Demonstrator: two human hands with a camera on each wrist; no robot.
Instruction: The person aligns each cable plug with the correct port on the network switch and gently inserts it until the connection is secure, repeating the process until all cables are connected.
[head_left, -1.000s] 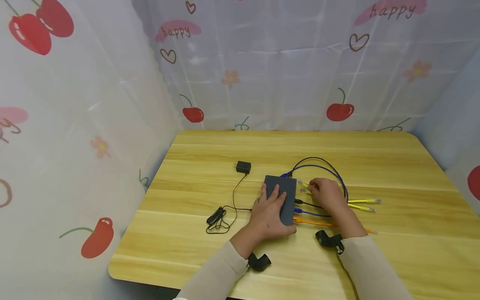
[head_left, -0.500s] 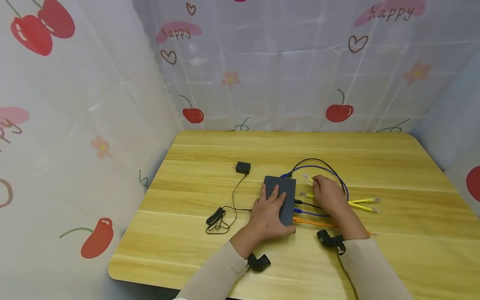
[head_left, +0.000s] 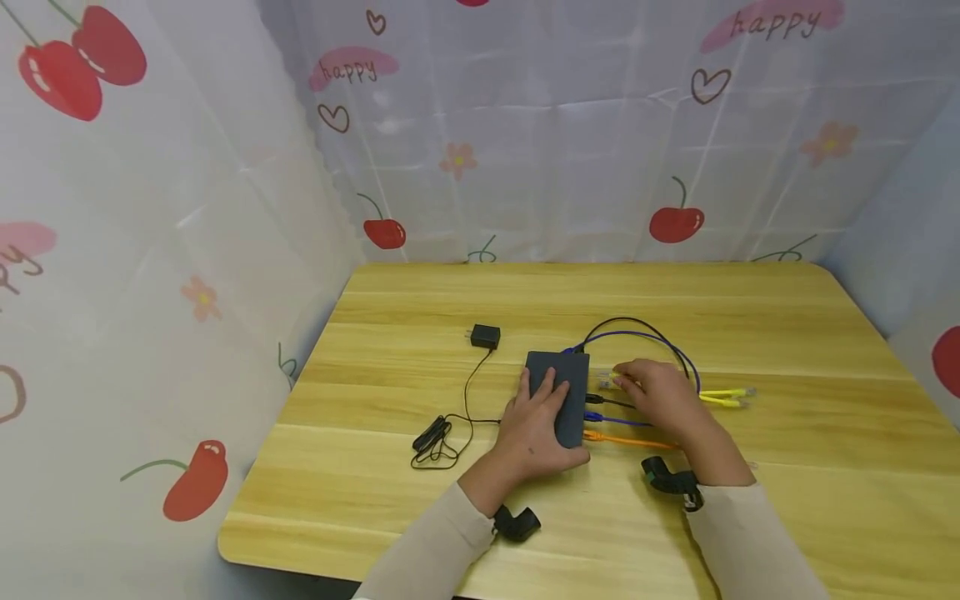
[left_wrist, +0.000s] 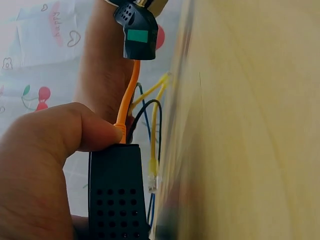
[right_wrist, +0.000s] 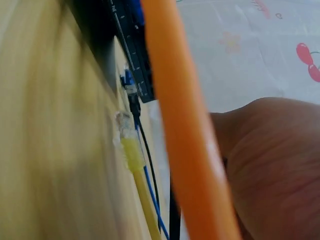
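Observation:
A dark network switch (head_left: pixel 574 417) lies on the table. My left hand (head_left: pixel 532 437) rests on it, fingers spread over its top; in the left wrist view the thumb (left_wrist: pixel 97 132) lies at its edge, against the orange cable's plug. Black (head_left: pixel 617 403), blue (head_left: pixel 626 422) and orange (head_left: pixel 633 442) cables are plugged into its right side. Beside that side my right hand (head_left: pixel 663 400) pinches a yellow network cable (head_left: pixel 616 374) near its clear plug, which points at the switch. A second yellow plug (head_left: pixel 606 385) lies just below it. In the right wrist view a yellow plug (right_wrist: pixel 132 152) lies short of the ports.
A black power adapter (head_left: pixel 485 337) sits left of the switch, its bundled cord (head_left: pixel 431 435) on the table. Blue and black cables (head_left: pixel 628 318) arch behind my right hand. Two yellow cable ends (head_left: pixel 727 392) stick out to its right. A patterned curtain hangs behind the table.
My right hand drew the yellow plug slightly away from the switch, then brought it back toward the switch's right side. My left hand stays on the switch.

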